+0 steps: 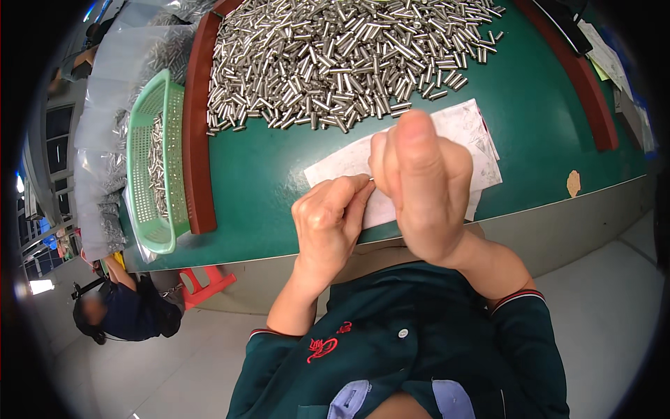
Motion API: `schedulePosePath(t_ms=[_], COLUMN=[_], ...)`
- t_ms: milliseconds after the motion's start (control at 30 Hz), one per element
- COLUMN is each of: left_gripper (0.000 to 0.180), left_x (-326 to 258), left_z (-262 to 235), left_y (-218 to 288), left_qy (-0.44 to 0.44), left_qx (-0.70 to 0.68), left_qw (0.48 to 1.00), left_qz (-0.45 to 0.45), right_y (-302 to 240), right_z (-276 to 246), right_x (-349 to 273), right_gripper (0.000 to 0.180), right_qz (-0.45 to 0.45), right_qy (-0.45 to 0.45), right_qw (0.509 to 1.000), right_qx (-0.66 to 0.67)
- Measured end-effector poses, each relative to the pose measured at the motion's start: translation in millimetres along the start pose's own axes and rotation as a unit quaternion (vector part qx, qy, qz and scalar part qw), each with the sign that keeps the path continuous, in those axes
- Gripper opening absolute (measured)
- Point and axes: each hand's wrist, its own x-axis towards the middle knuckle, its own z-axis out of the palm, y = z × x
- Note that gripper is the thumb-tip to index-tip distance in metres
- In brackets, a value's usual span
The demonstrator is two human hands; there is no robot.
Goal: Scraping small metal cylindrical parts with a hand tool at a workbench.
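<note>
My left hand [326, 215] is closed in a pinch over the white paper sheets, thumb and forefinger pressed together. A tiny shiny bit shows at its fingertips, too small to name. Right beside it, my right hand [426, 188] is raised toward the camera with fingers curled and thumb pointing up. What its fingers hold, if anything, is hidden. Beneath both hands lie the paper sheets [483, 155], marked with smudges. Beyond them spreads a large heap of short, shiny metal pins [335, 66].
A brown wooden rail [202, 140] edges the green table [258, 188] at left, another [590, 98] at right. A green basket [141, 202] of small metal pieces stands outside the left rail, near filled plastic bags [105, 84]. At lower left are a red stool [208, 285] and another person [136, 307].
</note>
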Motion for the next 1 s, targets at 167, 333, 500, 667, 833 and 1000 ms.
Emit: schedulePosePath(t_ms=[167, 333, 500, 667, 833, 1000], left_gripper=[0.009, 0.006, 0.008, 0.012, 0.016, 0.021], left_x=[-1, -5, -1, -3, -2, 0], left_z=[-2, -12, -28, -28, -28, -28], left_y=[-2, 0, -17, -24, -21, -20], left_qy=[0.006, 0.025, -0.039, -0.058, -0.051, -0.052], left_qx=[-0.017, -0.23, -0.64, -0.685, -0.682, -0.684], left_qw=[1.0, 0.955, 0.722, 0.666, 0.667, 0.664], left_qz=[0.011, -0.183, -0.261, -0.289, -0.294, -0.298], right_y=[3, 8, 10, 10, 13, 12], right_z=[3, -7, -11, -13, -15, -15], right_x=[-3, -3, 0, -3, -4, -4], right_gripper=[0.045, 0.047, 0.047, 0.046, 0.045, 0.046], right_qz=[-0.053, -0.048, -0.043, -0.061, -0.066, -0.077], right_qy=[-0.043, -0.006, -0.008, -0.02, -0.024, -0.02], right_qw=[0.997, 0.996, 0.999, 0.998, 0.997, 0.997], right_qx=[-0.04, -0.069, 0.01, 0.017, 0.043, 0.008])
